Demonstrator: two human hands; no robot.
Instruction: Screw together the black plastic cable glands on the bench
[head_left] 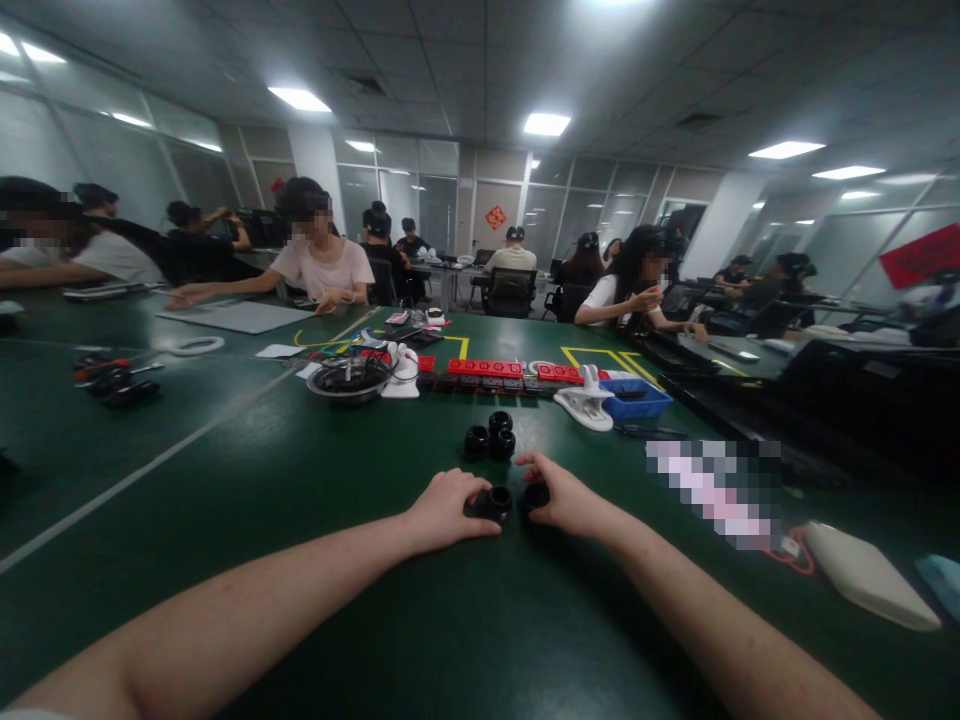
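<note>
The left hand (452, 508) grips a small black pot (499, 504), and the right hand (564, 498) has its fingers round a second black pot (534, 496). Just past them, three more black pots (501, 430) bunch together, well in from the far edge of the green table (450, 640).

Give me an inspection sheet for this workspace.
Surface: green tabletop, pale line running across its left side.
Job's things: three black pieces grouped ahead; a black piece at the left hand, another black piece at the right hand.
Clutter: metal bowl, red-topped row, blue tray, cream case.
Grippers: bare hands; left curled around its piece, right's grip unclear.
Cables: yellow wire far left; orange cord beside the cream case.
Surroundings: people seated at tables, glass partitions, lit ceiling panels.
</note>
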